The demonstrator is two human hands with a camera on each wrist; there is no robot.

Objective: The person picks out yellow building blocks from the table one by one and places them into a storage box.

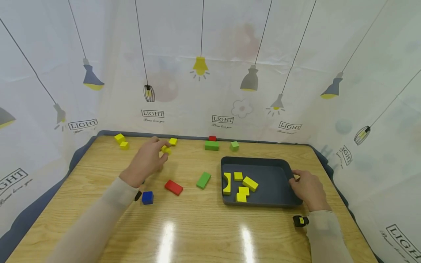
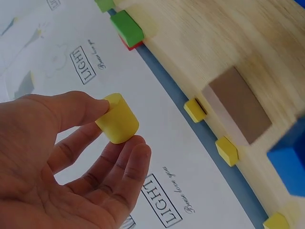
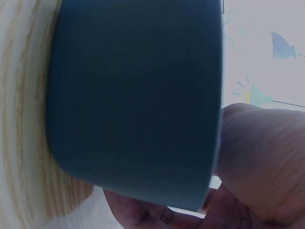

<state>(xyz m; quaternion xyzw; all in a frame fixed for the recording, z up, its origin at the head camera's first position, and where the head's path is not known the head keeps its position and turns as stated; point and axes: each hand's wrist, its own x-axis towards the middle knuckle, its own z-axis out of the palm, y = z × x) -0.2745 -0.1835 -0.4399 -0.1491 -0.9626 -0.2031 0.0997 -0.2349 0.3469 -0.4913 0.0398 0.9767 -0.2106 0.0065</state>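
Observation:
My left hand (image 1: 146,160) pinches a yellow cylinder block (image 2: 117,119) between thumb and fingers, raised above the back left of the table. Just past it lies a small yellow block (image 1: 173,141). My right hand (image 1: 309,188) grips the right rim of a dark grey tray (image 1: 274,182), with the thumb over the edge; its wall fills much of the right wrist view. Several yellow blocks lie in the tray's left part, among them an arch-cut block (image 1: 227,183) against the left wall and a tilted rectangular block (image 1: 250,183).
Left of the tray lie a green block (image 1: 203,180), a red block (image 1: 173,187) and a blue cube (image 1: 147,197). Along the back edge are another green block (image 1: 212,145), a light green cube (image 1: 234,146) and yellow blocks (image 1: 124,145). A brownish block (image 2: 240,107) shows in the left wrist view.

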